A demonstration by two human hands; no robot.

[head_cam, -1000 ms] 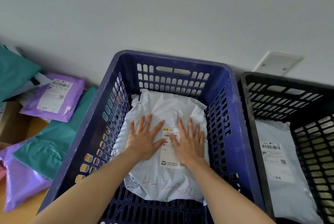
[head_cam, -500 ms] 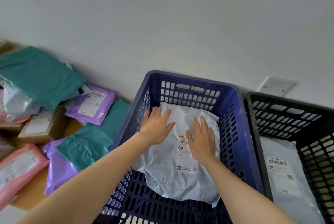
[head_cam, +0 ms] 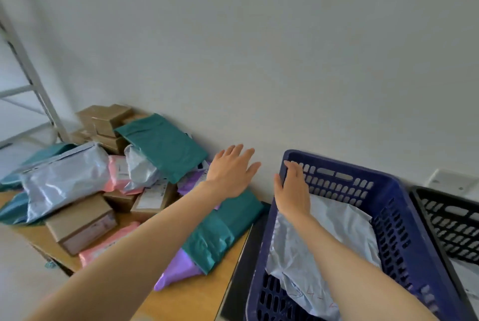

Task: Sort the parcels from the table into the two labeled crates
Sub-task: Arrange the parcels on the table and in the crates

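Wood table [head_cam: 191, 297] is carrying the parcel pile [head_cam: 67, 178], btm-left. Grey parcel [head_cam: 344, 227] is lying in blue crate [head_cam: 337, 165], black crate [head_cam: 445, 219] beside it. Hands apart, flat, holding nothing: right hand [head_cam: 293, 191] is hovering over blue crate's left rim, left hand [head_cam: 230, 173] over green parcel [head_cam: 228, 225].

- The blue crate [head_cam: 399, 217], with slotted walls, sits at 4 o'clock in the view.
- A crumpled pale grey mailer [head_cam: 344, 230] lies in it, with red handwriting by its near edge.
- The black crate [head_cam: 451, 219] stands just beside the blue crate at its 3 o'clock and holds a pale parcel [head_cam: 466, 276].
- The wooden table [head_cam: 197, 300] lies at the blue crate's 9 o'clock.
- A teal mailer [head_cam: 228, 227] overlaps a purple mailer [head_cam: 176, 271] near the table's right edge.
- At the view's 9 o'clock, a silver mailer [head_cam: 64, 178], a cardboard box [head_cam: 80, 222] and a pink mailer [head_cam: 108, 243] are heaped together.
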